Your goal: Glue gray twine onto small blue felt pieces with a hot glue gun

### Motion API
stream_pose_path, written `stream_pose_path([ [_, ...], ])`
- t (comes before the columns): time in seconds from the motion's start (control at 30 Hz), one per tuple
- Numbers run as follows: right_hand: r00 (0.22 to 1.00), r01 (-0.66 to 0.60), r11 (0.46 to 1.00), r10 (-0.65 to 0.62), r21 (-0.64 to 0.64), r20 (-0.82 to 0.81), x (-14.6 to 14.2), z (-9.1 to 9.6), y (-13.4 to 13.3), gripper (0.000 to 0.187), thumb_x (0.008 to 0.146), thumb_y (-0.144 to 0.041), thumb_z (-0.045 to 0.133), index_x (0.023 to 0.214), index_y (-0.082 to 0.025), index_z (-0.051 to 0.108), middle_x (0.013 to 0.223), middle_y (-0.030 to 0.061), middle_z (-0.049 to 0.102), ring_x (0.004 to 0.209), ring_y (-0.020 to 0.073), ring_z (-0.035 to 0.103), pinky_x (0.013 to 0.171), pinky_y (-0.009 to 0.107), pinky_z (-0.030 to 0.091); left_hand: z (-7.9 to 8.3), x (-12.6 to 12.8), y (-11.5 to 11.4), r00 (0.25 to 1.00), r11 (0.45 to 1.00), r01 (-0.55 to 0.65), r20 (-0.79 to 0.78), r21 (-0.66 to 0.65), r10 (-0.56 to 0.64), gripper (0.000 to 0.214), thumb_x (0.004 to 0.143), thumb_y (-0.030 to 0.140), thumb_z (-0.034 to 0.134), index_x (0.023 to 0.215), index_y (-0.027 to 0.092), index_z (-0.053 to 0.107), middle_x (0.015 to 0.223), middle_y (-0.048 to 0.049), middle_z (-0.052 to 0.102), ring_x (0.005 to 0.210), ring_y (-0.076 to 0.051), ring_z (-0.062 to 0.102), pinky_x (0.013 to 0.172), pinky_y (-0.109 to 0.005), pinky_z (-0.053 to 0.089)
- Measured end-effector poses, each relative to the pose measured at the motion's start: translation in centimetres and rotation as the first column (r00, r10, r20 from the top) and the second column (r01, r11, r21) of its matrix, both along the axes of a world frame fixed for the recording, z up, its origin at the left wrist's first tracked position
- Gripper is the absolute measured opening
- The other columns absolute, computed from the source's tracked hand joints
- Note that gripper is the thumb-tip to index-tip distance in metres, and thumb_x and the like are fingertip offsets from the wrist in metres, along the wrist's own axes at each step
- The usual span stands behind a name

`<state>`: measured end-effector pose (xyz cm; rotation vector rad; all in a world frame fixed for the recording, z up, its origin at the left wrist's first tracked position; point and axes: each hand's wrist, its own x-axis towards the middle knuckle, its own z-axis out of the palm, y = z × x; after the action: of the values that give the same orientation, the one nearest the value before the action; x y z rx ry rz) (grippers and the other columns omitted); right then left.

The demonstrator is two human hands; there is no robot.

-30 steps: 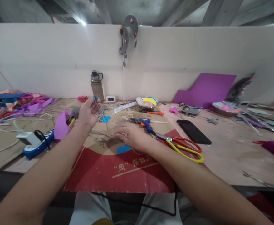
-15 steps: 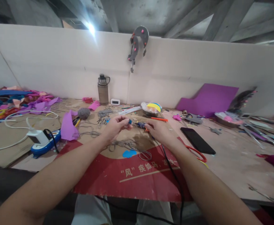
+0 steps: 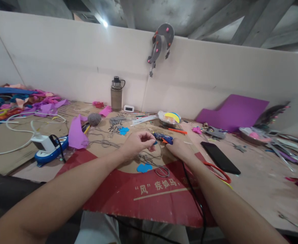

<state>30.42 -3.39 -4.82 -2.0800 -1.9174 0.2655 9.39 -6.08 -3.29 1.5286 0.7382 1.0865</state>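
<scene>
My left hand (image 3: pixel 138 145) pinches a small blue felt piece (image 3: pixel 155 143), mostly hidden by the fingers, above the cardboard. A blue glue gun (image 3: pixel 161 137) with an orange trigger sits in my right hand (image 3: pixel 177 148), its nozzle pointing left, just beyond the left fingertips. Its black cord (image 3: pixel 189 184) runs down over the front edge. Below the hands lie a loose tangle of grey yarn (image 3: pixel 161 172) and a blue felt cutout (image 3: pixel 144 168). More blue cutouts (image 3: pixel 124 130) rest past my left hand, beside small grey pieces (image 3: pixel 117 120).
A black phone (image 3: pixel 220 157) and red-handled scissors (image 3: pixel 219 172) lie to the right. Behind stand a bottle (image 3: pixel 116 95), a small clock (image 3: pixel 129 108) and a filled bowl (image 3: pixel 168 118). On the left are a blue power strip (image 3: pixel 51 153), a grey yarn ball (image 3: pixel 94 119) and purple felt (image 3: pixel 77 134).
The glue gun has tilted, its nozzle now up and away from the left fingertips. My left hand has shifted slightly right and nearer to me. The camera view has turned a little.
</scene>
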Motion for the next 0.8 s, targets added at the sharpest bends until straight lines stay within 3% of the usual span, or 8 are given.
stream_pose_path([
  [0.1,0.998,0.039,0.999,-0.039,0.000,-0.040,0.0,0.7,0.0,0.025,0.076,-0.018,0.053,0.090,-0.011,0.072,0.077,0.0149,0.071,0.066,0.0234,0.064,0.054,0.029,0.040,0.5,-0.3,0.2,0.999,0.999,-0.042,0.017,-0.007,0.042,0.016,0.075,0.029,0.071,0.077,0.016,0.062,0.063,-0.0022,0.069,0.057,-0.013,0.065,0.062,-0.027,0.051],
  [0.27,0.968,-0.001,0.998,0.018,0.067,-0.251,-0.4,2.0,-1.0,0.016,0.069,-0.017,0.057,0.078,-0.015,0.070,0.064,0.0047,0.065,0.055,0.0173,0.055,0.053,0.027,0.037,0.7,-0.5,0.6,0.995,0.996,-0.088,0.047,-0.030,0.089,0.019,0.072,0.028,0.073,0.076,0.015,0.061,0.062,-0.0025,0.069,0.056,-0.013,0.065,0.061,-0.027,0.052],
  [0.5,0.931,0.065,0.986,-0.004,0.156,-0.364,0.2,1.8,-0.4,0.023,0.084,-0.033,0.054,0.090,-0.013,0.063,0.085,0.0106,0.066,0.066,0.0164,0.056,0.057,0.026,0.039,0.2,-1.2,1.8,0.977,0.990,-0.139,0.157,-0.031,0.143,0.024,0.072,0.033,0.074,0.077,0.014,0.061,0.066,-0.0006,0.067,0.062,-0.013,0.067,0.064,-0.026,0.053],
  [0.63,0.754,0.083,0.982,0.047,0.167,-0.655,0.5,1.4,0.0,0.028,0.082,-0.033,0.054,0.105,-0.016,0.057,0.091,0.0069,0.063,0.066,0.0132,0.054,0.059,0.025,0.045,0.1,-1.8,2.6,0.953,0.984,-0.166,0.243,-0.071,0.178,0.027,0.070,0.034,0.076,0.082,0.014,0.062,0.070,-0.0016,0.068,0.064,-0.012,0.067,0.065,-0.025,0.054],
  [0.8,0.477,0.014,0.970,0.206,0.242,-0.854,-0.4,1.6,-0.4,0.029,0.074,-0.030,0.059,0.100,-0.020,0.051,0.093,0.0037,0.062,0.066,0.0102,0.055,0.060,0.024,0.049,0.3,-2.3,3.1,0.929,0.971,-0.210,0.286,-0.111,0.233,0.025,0.070,0.030,0.075,0.081,0.013,0.062,0.070,-0.0020,0.067,0.063,-0.011,0.066,0.065,-0.024,0.054],
])
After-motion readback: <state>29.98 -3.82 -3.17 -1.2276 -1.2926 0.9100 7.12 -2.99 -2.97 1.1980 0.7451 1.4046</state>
